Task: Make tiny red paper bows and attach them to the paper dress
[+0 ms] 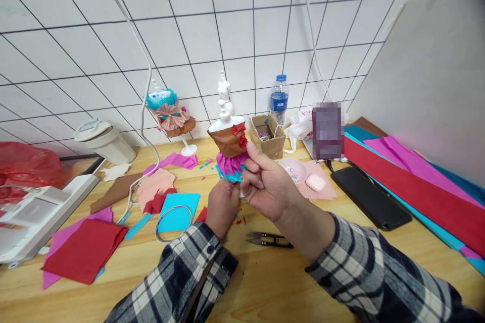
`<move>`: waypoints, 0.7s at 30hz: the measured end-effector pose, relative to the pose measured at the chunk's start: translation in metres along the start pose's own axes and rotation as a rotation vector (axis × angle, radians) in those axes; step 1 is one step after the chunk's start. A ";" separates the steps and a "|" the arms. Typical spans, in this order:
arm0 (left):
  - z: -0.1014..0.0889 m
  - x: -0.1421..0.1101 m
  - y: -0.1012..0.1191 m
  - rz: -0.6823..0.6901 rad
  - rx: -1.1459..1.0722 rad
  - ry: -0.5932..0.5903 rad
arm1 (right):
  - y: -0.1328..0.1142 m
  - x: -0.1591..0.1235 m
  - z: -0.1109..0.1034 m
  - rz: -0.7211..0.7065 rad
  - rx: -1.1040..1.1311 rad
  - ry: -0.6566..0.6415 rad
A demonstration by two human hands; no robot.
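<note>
My left hand [223, 208] is wrapped round the lower part of a small white dress form [226, 121], just below its skirt. The form is upright and wears a brown crepe-paper bodice [226, 142] over a magenta and blue ruffled skirt [230, 165]. Two red paper bows [239, 133] sit on the bodice's right side. At the lower bow, my right hand [270, 186] has its thumb and forefinger closed against the bodice edge, other fingers curled. Thread snips [268, 239] lie on the table below my hands.
Behind stand another dressed form [172, 116], a cardboard box [267, 136] and a water bottle [279, 98]. A pink bead dish [293, 170] and black phone [370, 197] lie right. Crepe paper [84, 251] and a white cable [143, 111] are left.
</note>
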State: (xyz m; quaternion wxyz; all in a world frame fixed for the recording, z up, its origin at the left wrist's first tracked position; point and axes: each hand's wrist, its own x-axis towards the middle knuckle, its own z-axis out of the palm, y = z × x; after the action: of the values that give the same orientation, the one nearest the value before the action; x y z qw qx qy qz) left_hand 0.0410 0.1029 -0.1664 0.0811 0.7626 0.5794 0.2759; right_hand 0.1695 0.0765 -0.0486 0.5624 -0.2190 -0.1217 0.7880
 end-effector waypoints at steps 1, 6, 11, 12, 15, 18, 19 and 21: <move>0.001 0.000 -0.001 -0.002 0.000 -0.002 | 0.001 0.000 -0.001 0.006 -0.001 0.002; 0.002 0.002 -0.002 -0.021 0.007 -0.005 | 0.005 0.000 -0.001 0.003 -0.012 0.028; 0.000 0.002 -0.001 -0.032 -0.007 -0.009 | 0.005 -0.001 0.001 -0.002 -0.008 0.041; 0.000 0.002 -0.001 -0.035 -0.012 -0.008 | 0.005 -0.001 0.001 0.001 -0.009 0.042; 0.001 0.002 -0.003 -0.041 -0.032 -0.006 | 0.005 -0.001 0.000 0.015 -0.008 0.034; 0.001 0.003 -0.003 -0.044 -0.056 -0.010 | 0.007 -0.001 0.000 0.024 0.001 0.035; 0.000 0.003 -0.003 -0.041 -0.067 -0.012 | 0.007 -0.002 0.000 0.022 0.004 0.047; -0.002 0.004 -0.002 -0.030 -0.095 -0.014 | 0.008 -0.003 0.000 -0.009 -0.004 0.076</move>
State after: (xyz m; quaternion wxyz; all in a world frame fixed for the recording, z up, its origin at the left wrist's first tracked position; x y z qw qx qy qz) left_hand 0.0394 0.1064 -0.1645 0.1253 0.7510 0.5765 0.2967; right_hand 0.1633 0.0712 -0.0517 0.5695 -0.2494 -0.1029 0.7765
